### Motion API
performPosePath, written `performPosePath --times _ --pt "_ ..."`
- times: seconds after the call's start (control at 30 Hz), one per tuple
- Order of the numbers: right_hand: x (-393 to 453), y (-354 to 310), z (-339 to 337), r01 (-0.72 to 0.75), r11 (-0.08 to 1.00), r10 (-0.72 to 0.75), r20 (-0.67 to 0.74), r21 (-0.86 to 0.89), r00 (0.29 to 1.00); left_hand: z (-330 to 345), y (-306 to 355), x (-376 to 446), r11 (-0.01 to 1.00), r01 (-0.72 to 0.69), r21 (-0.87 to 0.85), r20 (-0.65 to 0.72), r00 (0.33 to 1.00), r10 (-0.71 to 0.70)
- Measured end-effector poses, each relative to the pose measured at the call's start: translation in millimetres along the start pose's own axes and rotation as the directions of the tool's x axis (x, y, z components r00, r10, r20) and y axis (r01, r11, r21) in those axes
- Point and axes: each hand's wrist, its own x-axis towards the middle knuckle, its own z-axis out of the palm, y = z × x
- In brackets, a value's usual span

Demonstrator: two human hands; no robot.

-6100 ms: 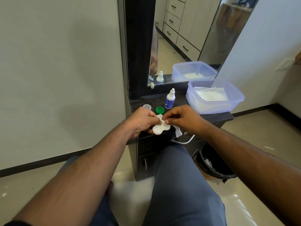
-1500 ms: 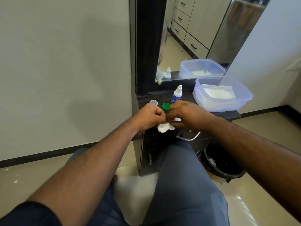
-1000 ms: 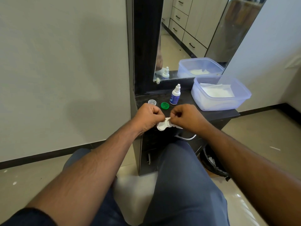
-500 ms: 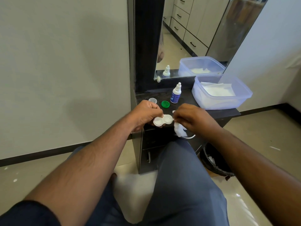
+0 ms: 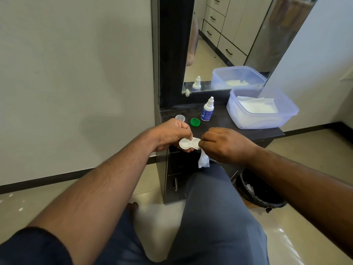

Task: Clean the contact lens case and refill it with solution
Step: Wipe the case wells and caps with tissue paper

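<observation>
My left hand [image 5: 170, 135] pinches the white two-well contact lens case [image 5: 189, 144] by its left well, with both open wells facing up, just in front of the dark counter [image 5: 267, 133]. Beside the case's right end, my right hand [image 5: 224, 144] grips a crumpled white tissue [image 5: 203, 161] that hangs below the fingers. On the counter behind stand the small solution bottle [image 5: 207, 110] with a blue label, a green cap [image 5: 195, 122] and a clear cap [image 5: 180, 118].
A clear plastic tub [image 5: 267, 119] holding white tissues stands on the right of the counter, below a mirror [image 5: 229, 41]. A black-lined waste bin [image 5: 257, 194] is on the floor at the right. My legs in grey trousers [image 5: 210, 217] reach under the counter.
The tissue has come out of the case's wells and now hangs from my right hand beside the case. My left hand has turned the case so that both wells face up.
</observation>
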Motion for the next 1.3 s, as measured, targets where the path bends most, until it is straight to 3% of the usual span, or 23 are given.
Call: performPosePath --times 0.23,0.37,0.5,0.7,0.77,0.8,0.87,0.9,0.93,0.97,1.0,1.03,1.07,1.13,1.17,1.23,1.3 --pt "-1 -1 3 0.035 0.999 -0.035 0.008 0.017 0.999 1 0 1 0.998 -0.002 0.066 -0.019 1.000 0.003" --pt "1 -4 4 0.008 1.000 -0.007 -0.040 0.027 0.999 0 1 1 1.000 0.025 0.004 -0.008 1.000 -0.025" --pt "0 -12 14 -0.132 0.990 0.136 -0.098 0.048 0.986 -2 -1 0 0.999 -0.001 -0.044 -0.015 1.000 0.001" --pt "2 -32 30 -0.386 0.913 0.407 -0.209 0.133 0.889 1 -6 -1 0.994 -0.107 0.001 -0.082 0.991 0.107" --pt "7 -41 35 -0.502 0.830 0.554 -0.253 0.244 0.793 2 -7 0 0.991 -0.135 -0.006 -0.089 0.987 0.134" --pt "10 -46 37 -0.566 0.753 0.652 -0.261 0.337 0.712 2 -8 1 0.989 -0.149 -0.010 -0.091 0.985 0.147" --pt "16 -55 35 -0.635 0.517 0.843 -0.209 0.574 0.497 3 -10 2 0.985 -0.172 -0.026 -0.104 0.980 0.169" --pt "19 -57 34 -0.613 0.328 0.926 -0.118 0.719 0.358 3 -12 3 0.983 -0.178 -0.039 -0.118 0.978 0.173" --pt "22 -58 33 -0.500 0.091 0.978 0.018 0.861 0.209 4 -13 4 0.982 -0.181 -0.056 -0.130 0.976 0.172" --pt "25 -59 31 -0.282 -0.142 0.980 0.176 0.949 0.096 4 -14 4 0.981 -0.182 -0.070 -0.138 0.976 0.171" --pt "27 -58 29 -0.036 -0.298 0.954 0.299 0.954 0.021 5 -15 4 0.980 -0.181 -0.079 -0.144 0.975 0.168" --pt "26 -56 27 0.137 -0.348 0.934 0.355 0.927 -0.028 5 -14 4 0.980 -0.178 -0.084 -0.150 0.975 0.164" --pt "24 -52 27 0.195 -0.336 0.934 0.352 0.921 -0.054 5 -14 4 0.981 -0.175 -0.089 -0.152 0.975 0.160" --pt "16 -45 24 0.011 -0.221 0.975 0.221 0.975 -0.021 3 -14 4 0.982 -0.169 -0.083 -0.144 0.977 0.156" --pt "13 -40 21 -0.168 -0.112 0.991 0.121 0.979 0.049 3 -14 4 0.984 -0.169 -0.064 -0.134 0.978 0.159" --pt "10 -30 15 -0.485 0.173 0.958 -0.031 0.857 0.286 4 -12 3 0.984 -0.177 -0.020 -0.112 0.978 0.174" --pt "15 -20 7 -0.610 0.398 0.840 -0.004 0.685 0.543 4 -11 2 0.982 -0.190 0.009 -0.098 0.977 0.190"
